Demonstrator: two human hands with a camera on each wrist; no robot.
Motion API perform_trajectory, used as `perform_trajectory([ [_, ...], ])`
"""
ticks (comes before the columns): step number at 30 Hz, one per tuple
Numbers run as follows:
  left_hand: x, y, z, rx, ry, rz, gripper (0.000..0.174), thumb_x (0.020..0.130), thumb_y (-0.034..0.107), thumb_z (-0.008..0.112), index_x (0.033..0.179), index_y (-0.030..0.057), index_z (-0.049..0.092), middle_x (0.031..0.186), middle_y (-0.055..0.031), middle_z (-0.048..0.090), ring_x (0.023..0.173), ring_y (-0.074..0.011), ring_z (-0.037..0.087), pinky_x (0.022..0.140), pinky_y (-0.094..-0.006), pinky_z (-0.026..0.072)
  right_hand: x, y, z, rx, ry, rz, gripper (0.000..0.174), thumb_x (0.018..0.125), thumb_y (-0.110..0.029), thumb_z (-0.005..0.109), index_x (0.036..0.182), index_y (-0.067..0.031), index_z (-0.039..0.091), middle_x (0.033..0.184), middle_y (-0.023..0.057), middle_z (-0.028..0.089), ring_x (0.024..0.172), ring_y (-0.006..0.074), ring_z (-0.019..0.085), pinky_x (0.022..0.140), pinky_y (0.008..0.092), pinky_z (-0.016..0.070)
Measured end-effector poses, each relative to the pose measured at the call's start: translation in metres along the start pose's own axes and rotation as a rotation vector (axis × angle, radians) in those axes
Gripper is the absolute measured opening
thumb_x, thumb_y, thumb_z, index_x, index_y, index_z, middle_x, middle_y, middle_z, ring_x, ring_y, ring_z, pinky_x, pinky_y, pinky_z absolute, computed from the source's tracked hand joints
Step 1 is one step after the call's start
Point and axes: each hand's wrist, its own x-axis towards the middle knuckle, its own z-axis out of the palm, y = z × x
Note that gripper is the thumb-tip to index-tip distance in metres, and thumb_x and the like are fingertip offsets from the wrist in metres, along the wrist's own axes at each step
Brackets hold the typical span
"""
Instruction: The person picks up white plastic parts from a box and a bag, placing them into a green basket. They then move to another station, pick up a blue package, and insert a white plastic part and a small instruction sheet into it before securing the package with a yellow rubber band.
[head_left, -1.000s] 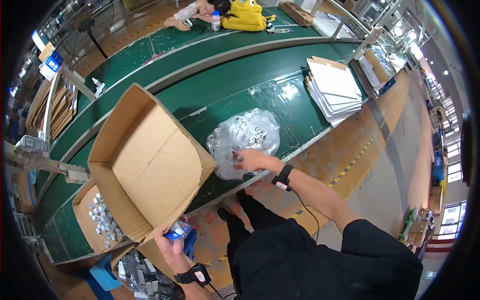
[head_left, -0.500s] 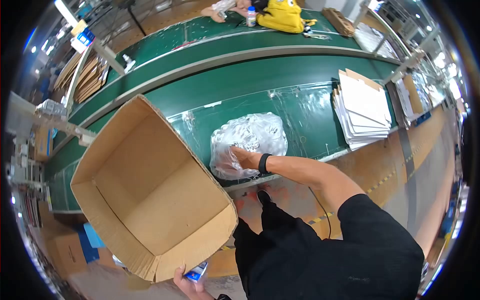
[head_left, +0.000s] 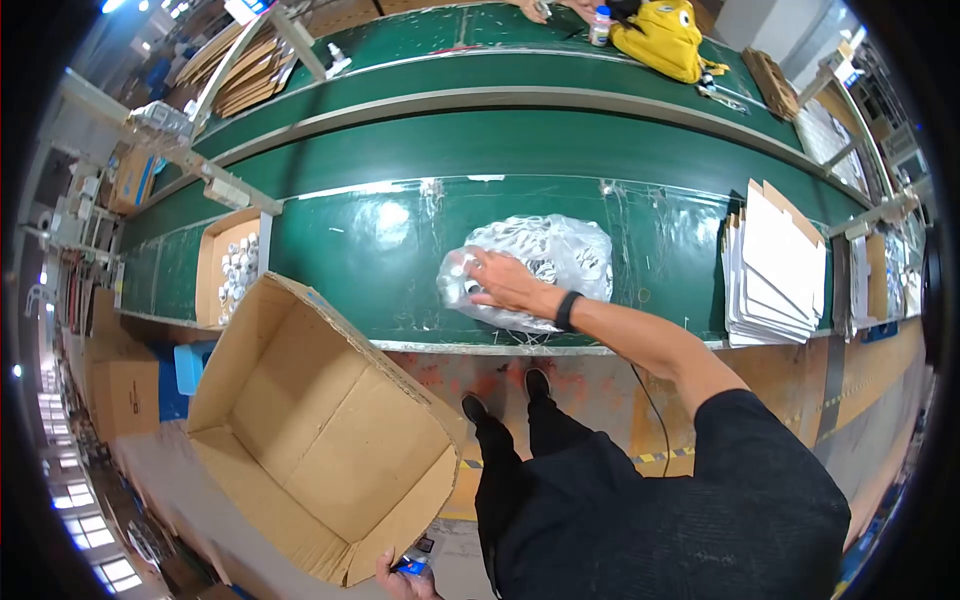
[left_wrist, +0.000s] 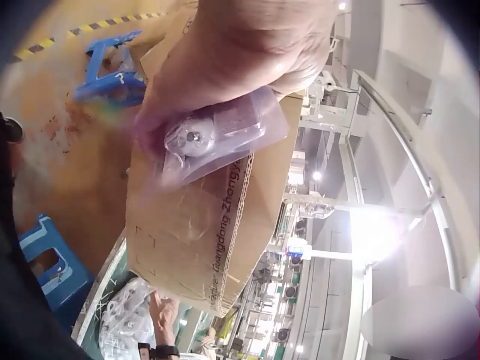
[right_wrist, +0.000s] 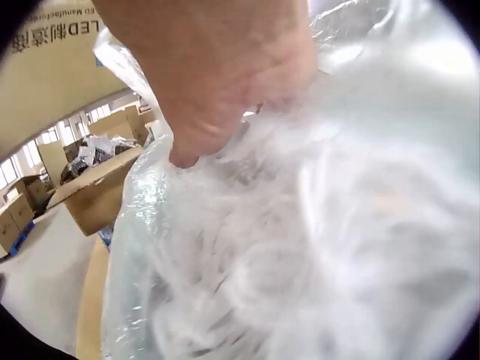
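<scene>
A large open cardboard box [head_left: 340, 430] hangs tilted off the front of the table. My left hand [head_left: 400, 580] grips its lower edge and also holds a small clear plastic packet [left_wrist: 217, 135] against it. A round white part and a blue label show through the packet. On the green table lies a clear plastic bag [head_left: 575, 250] full of small white and silvery pieces. My right hand [head_left: 515, 285] is at the bag's left end, its curled fingers pinching the film; the fingertips are partly hidden in the right wrist view.
A shallow carton [head_left: 212, 265] of small white cylindrical parts stands at the table's left. Flat white boxes [head_left: 775, 260] are stacked at the right. Across the table are a yellow backpack [head_left: 660, 40], a bottle [head_left: 600, 27] and another person's hands. Blue stools [left_wrist: 56, 262] stand on the floor.
The view has swung left. My left hand has brought the big box lower and away from the table, uncovering the carton of parts. My right hand stays at the bag, whose left end has shifted.
</scene>
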Motion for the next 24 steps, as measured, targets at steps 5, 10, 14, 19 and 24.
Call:
perform_trajectory([
  [5,0.015,-0.019,-0.058,-0.025,-0.162,0.059,0.022,0.089,0.011,0.068,0.106,-0.0023,0.067,0.102,-0.0155,0.07,0.091,-0.027,0.066,0.08,-0.0421,0.0566,-0.065,-0.01,-0.003,-0.14,0.192,-0.236,0.059,0.089,-0.045,0.071,0.129,-0.0031,0.059,0.119,0.0189,0.061,0.105,0.0356,0.061,0.084,0.0461,0.0514],
  [10,0.029,-0.011,-0.059,-0.213,-0.03,-0.147,0.02,0.088,0.011,0.069,0.104,-0.0019,0.067,0.1,-0.013,0.07,0.09,-0.0261,0.066,0.08,-0.0403,0.056,-0.095,0.011,0.047,-0.16,-0.233,-0.056,0.027,0.095,-0.031,0.065,0.102,-0.0055,0.066,0.091,0.0158,0.068,0.086,0.0349,0.067,0.078,0.0463,0.0494],
  [14,0.012,-0.002,-0.02,-0.203,0.063,-0.126,0.015,0.087,0.007,0.069,0.099,-0.0017,0.067,0.094,-0.0109,0.069,0.085,-0.0243,0.065,0.077,-0.0384,0.0552,-0.105,-0.018,-0.011,0.129,-0.19,-0.044,0.018,0.096,-0.024,0.061,0.095,-0.006,0.063,0.082,0.0156,0.067,0.08,0.0361,0.067,0.073,0.0478,0.0494],
  [19,0.03,-0.011,-0.061,-0.184,-0.014,-0.147,0.02,0.086,0.008,0.069,0.102,-0.0046,0.066,0.097,-0.0141,0.07,0.087,-0.0271,0.066,0.081,-0.0401,0.0556,-0.139,-0.029,-0.077,0.377,0.394,0.29,0.039,0.091,-0.033,0.074,0.116,-0.0047,0.064,0.103,0.0155,0.067,0.098,0.0351,0.066,0.088,0.0449,0.0517],
  [24,0.01,-0.012,-0.036,-0.179,0.064,-0.12,0.029,0.085,0.008,0.069,0.109,-0.0075,0.065,0.103,-0.0186,0.07,0.091,-0.0346,0.066,0.084,-0.0492,0.0547,-0.131,-0.024,-0.111,-0.248,0.527,0.267,0.092,0.083,-0.03,0.083,0.154,-0.0002,0.031,0.118,0.018,0.062,0.114,0.0366,0.059,0.104,0.0438,0.0434],
])
